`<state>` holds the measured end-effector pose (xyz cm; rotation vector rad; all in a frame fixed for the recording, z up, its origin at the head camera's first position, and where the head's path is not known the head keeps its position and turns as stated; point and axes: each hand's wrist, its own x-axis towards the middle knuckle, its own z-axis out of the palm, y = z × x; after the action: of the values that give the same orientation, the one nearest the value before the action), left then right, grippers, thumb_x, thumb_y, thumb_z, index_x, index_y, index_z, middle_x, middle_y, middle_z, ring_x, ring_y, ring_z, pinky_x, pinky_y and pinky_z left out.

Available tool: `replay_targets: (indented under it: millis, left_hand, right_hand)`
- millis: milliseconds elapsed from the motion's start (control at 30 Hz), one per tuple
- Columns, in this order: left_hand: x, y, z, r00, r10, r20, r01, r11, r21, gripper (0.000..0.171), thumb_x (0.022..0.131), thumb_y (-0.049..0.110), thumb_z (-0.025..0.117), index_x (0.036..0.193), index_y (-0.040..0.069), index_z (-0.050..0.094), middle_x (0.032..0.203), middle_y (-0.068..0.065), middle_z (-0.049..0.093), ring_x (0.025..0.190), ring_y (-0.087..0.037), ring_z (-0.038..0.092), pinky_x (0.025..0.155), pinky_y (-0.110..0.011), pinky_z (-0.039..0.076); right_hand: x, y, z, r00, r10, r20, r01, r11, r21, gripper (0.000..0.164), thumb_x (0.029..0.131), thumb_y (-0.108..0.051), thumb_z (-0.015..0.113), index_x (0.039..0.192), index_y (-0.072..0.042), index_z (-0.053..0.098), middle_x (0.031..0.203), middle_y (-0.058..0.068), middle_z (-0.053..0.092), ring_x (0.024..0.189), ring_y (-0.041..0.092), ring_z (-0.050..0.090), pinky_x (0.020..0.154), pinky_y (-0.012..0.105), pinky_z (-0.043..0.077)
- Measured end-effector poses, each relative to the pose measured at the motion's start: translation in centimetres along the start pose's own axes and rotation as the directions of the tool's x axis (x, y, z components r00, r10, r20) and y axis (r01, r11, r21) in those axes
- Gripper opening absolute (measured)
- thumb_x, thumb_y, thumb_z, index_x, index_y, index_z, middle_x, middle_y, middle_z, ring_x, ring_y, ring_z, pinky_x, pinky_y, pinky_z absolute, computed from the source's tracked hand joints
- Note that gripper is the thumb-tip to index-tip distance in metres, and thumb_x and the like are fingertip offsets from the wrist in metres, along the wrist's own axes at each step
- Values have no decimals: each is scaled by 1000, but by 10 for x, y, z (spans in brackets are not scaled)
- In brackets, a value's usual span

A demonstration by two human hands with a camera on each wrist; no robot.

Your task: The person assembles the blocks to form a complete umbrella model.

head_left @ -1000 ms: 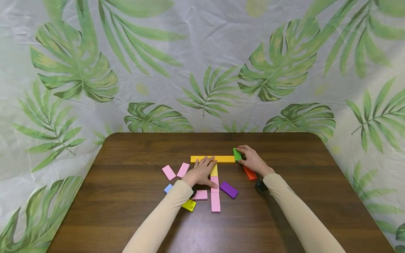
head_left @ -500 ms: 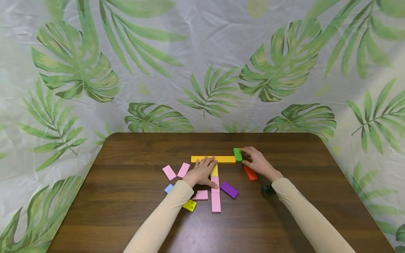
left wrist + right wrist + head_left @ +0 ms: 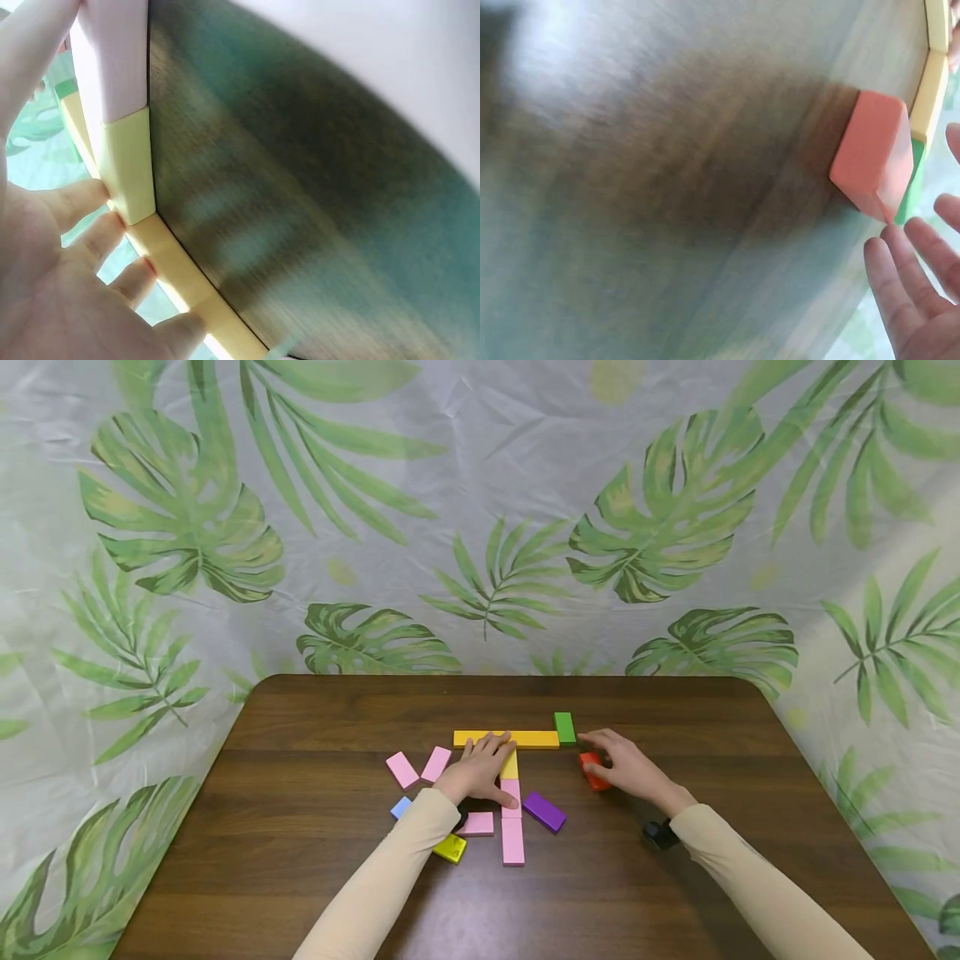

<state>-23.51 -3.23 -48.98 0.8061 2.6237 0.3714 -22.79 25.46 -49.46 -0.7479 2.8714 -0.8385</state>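
My left hand [image 3: 476, 770] rests with spread fingers over an orange bar [image 3: 537, 740], a yellow block [image 3: 510, 767] below it and the upper of two pink blocks [image 3: 513, 843] in line. In the left wrist view its fingertips touch the bar [image 3: 214, 304] and the lower end of the yellow block [image 3: 129, 165]. A green block [image 3: 565, 727] stands against the bar's right end. My right hand [image 3: 633, 768] is over a red block [image 3: 595, 783], thumb overlapping it in the head view. The right wrist view shows its fingers loosely extended beside the red block [image 3: 870, 142], holding nothing.
A purple block [image 3: 544, 812] lies right of the pink column. To the left are two slanted pink blocks, a flat pink block [image 3: 480, 823], a yellow-green block [image 3: 450, 848] and a light blue block [image 3: 401, 807] partly under the left sleeve. A leaf-patterned cloth [image 3: 495, 527] hangs behind the table.
My right hand has let go of the green block and moved down and right to the red block. The green block stays at the bar's end. My left hand has not moved.
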Motion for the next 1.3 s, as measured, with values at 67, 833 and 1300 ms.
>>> replay_targets:
  millis: [67,833,1300]
  left_hand:
    - [0,0,1,1000,-1,2,1,1000,2,100,77,52,74,153,10,23,159,-6,12,144,-29,8,113,-52,5]
    - [0,0,1,1000,2,4,-2,1000,0,99,78,51,74,153,11,23,159,-5,11,145,-29,7,113,-52,4]
    - [1,-1,1,1000,-3,7,3,1000,-5,100,78,51,74,153,11,22,159,-5,11,145,-29,6,113,-52,3]
  right_hand:
    - [-3,-1,0,1000,-2,13,2,1000,-31,53,89,-17,69,134,2,51,128,21,52,114,38,52,91,53,44]
    - [-18,-3,4,998,10,55,-5,996,-91,59,82,-11,73,134,4,50,132,24,47,116,40,48,93,54,41]
    - [-6,4,1,1000,17,5,-17,997,-75,60,82,-9,74,135,5,49,132,24,47,114,40,50,92,55,42]
